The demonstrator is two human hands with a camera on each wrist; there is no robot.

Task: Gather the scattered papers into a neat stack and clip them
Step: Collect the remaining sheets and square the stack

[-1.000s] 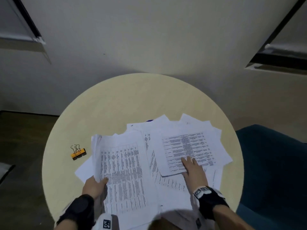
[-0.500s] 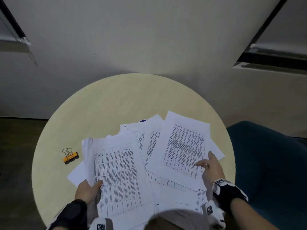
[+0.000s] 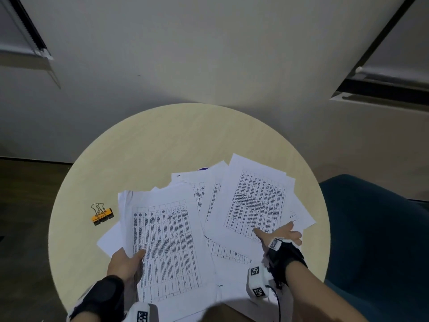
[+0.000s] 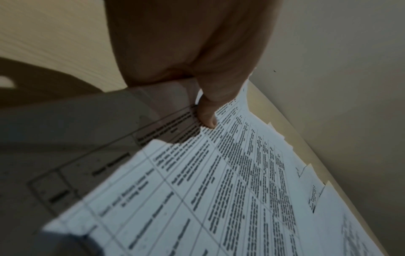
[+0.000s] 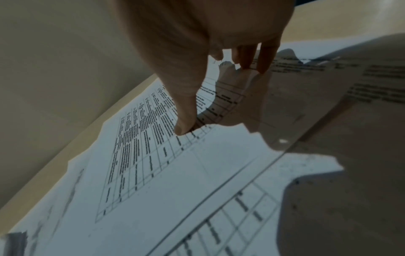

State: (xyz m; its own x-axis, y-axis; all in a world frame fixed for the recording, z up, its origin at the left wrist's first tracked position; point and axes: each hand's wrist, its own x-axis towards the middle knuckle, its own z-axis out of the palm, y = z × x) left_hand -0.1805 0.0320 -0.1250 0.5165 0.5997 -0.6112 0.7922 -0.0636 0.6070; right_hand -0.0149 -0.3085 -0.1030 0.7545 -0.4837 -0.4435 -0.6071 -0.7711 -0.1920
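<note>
The round pale wooden bench (image 3: 162, 147) carries the scattered white printed papers (image 3: 232, 259) on its near half. The left hand (image 3: 126, 263) has its grip closed on the left sheets' edge, thumb on top. The right hand (image 3: 282, 234) lies flat, released, fingers spread on the right sheets. The small orange binder clip (image 3: 102, 214) sits apart, left of them.

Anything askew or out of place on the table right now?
Yes. The papers lie fanned at clashing angles, far from a neat stack; the top right sheet is tilted against the left bundle. The binder clip lies apart, left of them. No visible damage or spills.
</note>
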